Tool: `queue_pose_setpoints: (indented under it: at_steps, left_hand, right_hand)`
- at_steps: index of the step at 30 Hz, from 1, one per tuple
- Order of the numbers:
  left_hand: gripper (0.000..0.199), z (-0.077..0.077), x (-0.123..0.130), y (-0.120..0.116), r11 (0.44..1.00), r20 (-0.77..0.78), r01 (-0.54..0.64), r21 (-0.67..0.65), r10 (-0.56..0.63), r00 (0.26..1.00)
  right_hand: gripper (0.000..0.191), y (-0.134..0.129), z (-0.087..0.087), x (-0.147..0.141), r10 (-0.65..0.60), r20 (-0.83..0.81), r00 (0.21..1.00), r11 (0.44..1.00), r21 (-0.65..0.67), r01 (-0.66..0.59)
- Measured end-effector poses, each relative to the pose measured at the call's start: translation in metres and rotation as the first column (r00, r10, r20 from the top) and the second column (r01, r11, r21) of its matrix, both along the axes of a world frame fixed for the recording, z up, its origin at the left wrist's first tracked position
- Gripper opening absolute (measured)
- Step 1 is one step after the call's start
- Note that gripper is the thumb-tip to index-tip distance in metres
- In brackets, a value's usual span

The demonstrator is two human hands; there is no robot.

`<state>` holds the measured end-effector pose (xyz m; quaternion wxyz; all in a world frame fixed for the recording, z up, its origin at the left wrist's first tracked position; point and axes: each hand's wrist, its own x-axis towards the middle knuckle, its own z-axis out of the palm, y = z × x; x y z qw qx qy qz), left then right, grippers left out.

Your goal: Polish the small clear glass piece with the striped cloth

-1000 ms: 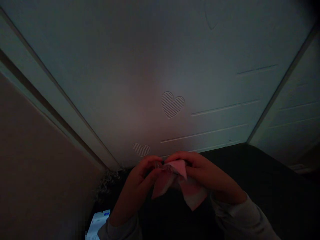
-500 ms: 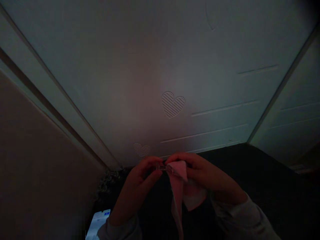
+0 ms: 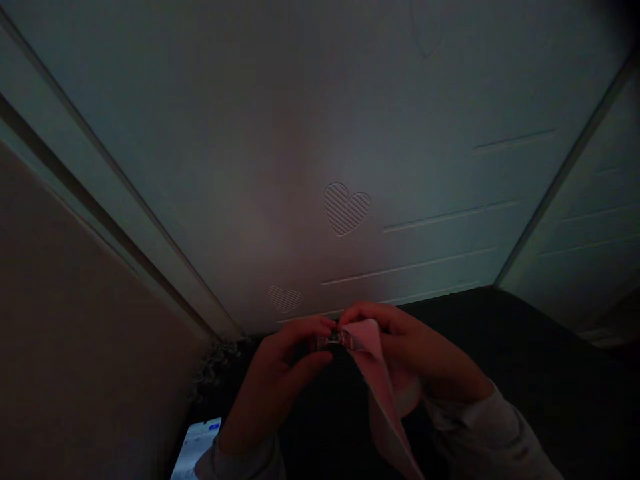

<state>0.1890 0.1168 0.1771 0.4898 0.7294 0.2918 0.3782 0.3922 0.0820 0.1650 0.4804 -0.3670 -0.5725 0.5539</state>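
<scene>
Low in the middle of the dim head view, a small clear, shiny object [image 3: 333, 339] spans the gap between my hands. My left hand [image 3: 285, 363] pinches its left end between thumb and fingers. My right hand [image 3: 405, 343] is closed on a pink cloth [image 3: 380, 380] that wraps the object's right end. The cloth's lower part hangs down to the bottom edge of the picture. What exactly the small object is cannot be made out in the low light.
A lit phone [image 3: 197, 448] lies at the lower left on the dark surface [image 3: 480, 353]. Behind stands a pale panel [image 3: 225, 167] with heart and line patterns. A brown wall [image 3: 75, 320] rises at the left, with a crumpled tangle [image 3: 213, 367] near its foot.
The hanging cloth has swung to the right, and its upper fold has turned. My left thumb has moved a little right and down. Both hands keep their hold.
</scene>
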Motion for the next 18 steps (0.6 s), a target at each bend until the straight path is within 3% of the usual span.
queue_pose_setpoints:
  at_steps: [5, 14, 18]
  left_hand:
    - [0.018, -0.0012, 0.0015, -0.002, 1.0, 0.031, 0.002, 0.008, -0.002, 1.0]
    - [0.031, -0.0011, 0.0057, -0.0014, 0.999, 0.074, -0.039, -0.029, 0.042, 0.996]
    - [0.029, -0.0018, 0.0061, 0.0047, 0.982, 0.108, -0.186, -0.024, 0.187, 0.976]
  right_hand:
    - [0.016, -0.0018, 0.0002, 0.0001, -0.055, -0.108, 0.993, 0.995, -0.088, 0.046]
    - [0.012, 0.0026, -0.0006, -0.0003, -0.044, -0.056, 0.997, 0.999, 0.017, 0.045]
    - [0.012, 0.0033, -0.0015, 0.0009, -0.077, -0.029, 0.997, 0.996, 0.034, 0.078]
